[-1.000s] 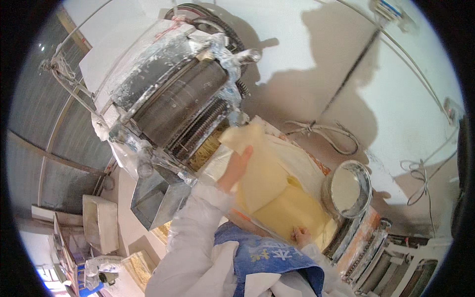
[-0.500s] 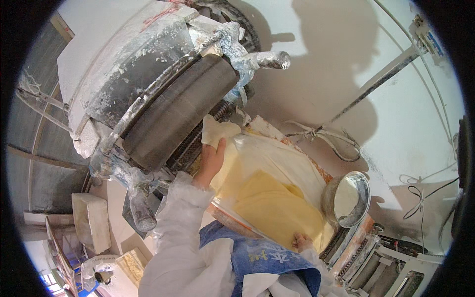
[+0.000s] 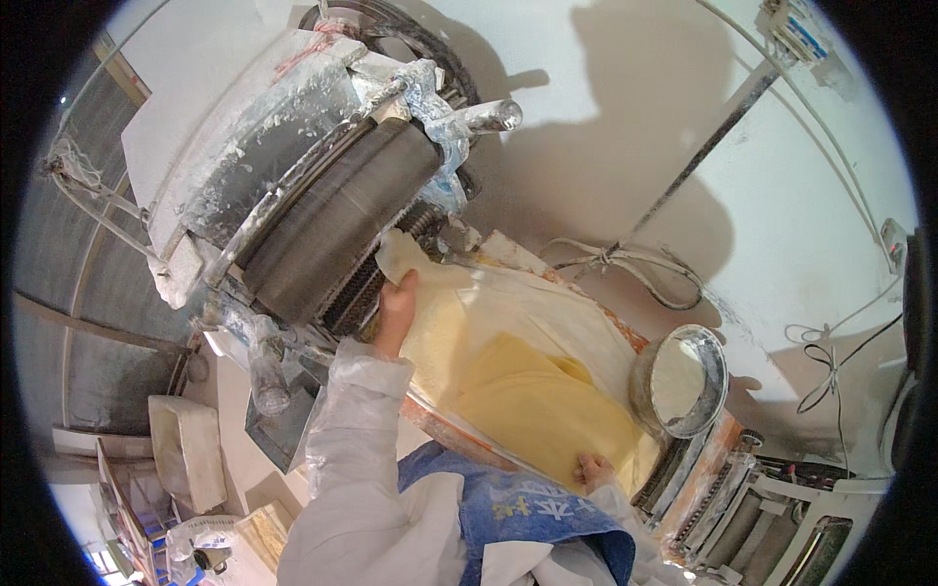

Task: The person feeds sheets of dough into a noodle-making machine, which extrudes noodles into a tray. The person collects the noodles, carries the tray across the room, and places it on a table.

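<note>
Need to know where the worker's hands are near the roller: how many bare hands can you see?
2. The left hand is on the pale dough sheet right beside the dark roller. The right hand rests on the folded yellow dough, lower right.

Hands: two, both the person's own. Left hand against the dough; right hand at the near edge.

Dough sheets: two visible layers. One pale sheet runs up to the machine; one deeper yellow folded sheet lies on top of it.

Large dark rollers: one. Ribbed smaller roller beneath it: one.

Round metal sieves, dusted white inside: one.

White block at lower left: one.

Blue printed aprons: one.

Cable loops on the wall: one bundle; exact strand count cannot be told.
</note>
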